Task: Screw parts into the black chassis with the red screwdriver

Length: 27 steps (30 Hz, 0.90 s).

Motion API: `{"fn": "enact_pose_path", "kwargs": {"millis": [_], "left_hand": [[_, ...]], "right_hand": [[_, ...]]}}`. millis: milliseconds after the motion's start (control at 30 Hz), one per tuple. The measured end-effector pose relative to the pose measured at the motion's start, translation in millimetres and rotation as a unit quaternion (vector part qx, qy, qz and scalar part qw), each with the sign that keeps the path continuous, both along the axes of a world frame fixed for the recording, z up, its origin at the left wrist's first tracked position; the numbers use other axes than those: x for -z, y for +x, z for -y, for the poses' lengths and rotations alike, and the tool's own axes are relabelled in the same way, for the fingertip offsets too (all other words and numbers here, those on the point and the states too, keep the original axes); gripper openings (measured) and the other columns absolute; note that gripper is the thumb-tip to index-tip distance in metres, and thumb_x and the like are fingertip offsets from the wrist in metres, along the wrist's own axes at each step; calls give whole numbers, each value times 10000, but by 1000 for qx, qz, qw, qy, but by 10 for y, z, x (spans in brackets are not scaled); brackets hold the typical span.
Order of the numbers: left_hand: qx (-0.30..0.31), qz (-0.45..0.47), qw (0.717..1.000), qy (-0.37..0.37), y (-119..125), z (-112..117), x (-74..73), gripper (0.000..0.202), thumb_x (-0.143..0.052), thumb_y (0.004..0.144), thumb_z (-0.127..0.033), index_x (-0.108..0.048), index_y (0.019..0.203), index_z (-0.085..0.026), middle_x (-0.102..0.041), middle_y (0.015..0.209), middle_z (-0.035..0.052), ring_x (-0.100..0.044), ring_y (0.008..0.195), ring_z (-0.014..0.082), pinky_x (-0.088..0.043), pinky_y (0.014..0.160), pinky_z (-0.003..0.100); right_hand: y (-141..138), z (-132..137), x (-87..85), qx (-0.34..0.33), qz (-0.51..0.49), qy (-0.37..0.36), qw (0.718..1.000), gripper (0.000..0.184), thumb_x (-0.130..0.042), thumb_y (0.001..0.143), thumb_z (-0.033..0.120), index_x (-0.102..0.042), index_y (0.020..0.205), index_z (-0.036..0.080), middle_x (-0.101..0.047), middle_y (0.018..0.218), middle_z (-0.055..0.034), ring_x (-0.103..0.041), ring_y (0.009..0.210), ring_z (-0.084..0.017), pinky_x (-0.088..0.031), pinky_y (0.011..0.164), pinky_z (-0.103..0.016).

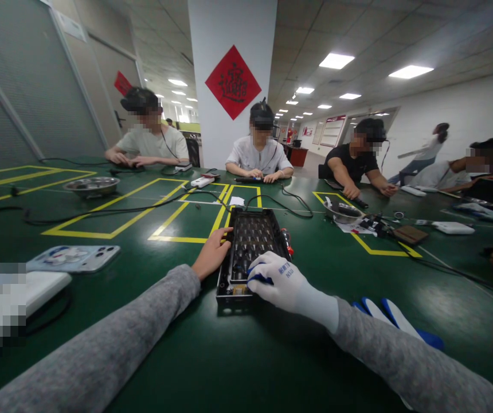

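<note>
A black keyboard frame with rows of small switches lies on the green table in front of me. My bare left hand rests against the frame's left edge, thumb along the rim and fingers curled on the table beside it. My right hand, in a white glove with blue fingertips, lies on the near right part of the frame with its fingers bent down onto the switches. A small red tool lies by the frame's right edge. Whether the gloved fingers pinch anything is hidden.
A spare white and blue glove lies under my right forearm. A phone-like device and a white box sit at the left. Metal bowls, black cables and yellow tape lines cross the table. Several people sit at the far side.
</note>
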State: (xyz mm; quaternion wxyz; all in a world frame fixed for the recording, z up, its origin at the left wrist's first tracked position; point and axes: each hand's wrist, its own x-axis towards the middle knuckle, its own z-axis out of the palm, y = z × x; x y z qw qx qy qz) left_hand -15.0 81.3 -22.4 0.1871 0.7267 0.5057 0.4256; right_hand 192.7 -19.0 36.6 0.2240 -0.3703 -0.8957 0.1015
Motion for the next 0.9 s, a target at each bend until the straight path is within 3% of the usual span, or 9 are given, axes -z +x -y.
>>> {"fn": "enact_pose_path", "kwargs": {"millis": [900], "left_hand": [[3,4,1000,1,9,4,-9,429,-402,746,-148,-514,1161,-157,-524,1178,79,-489,1091,213,-370,997,388]], "right_hand": [[-3,18,-26,-10,5,6,1000,171,-524,818,298,-656,782,195,-601,918,-37,-507,913,-168,-410,806,-306]]}}
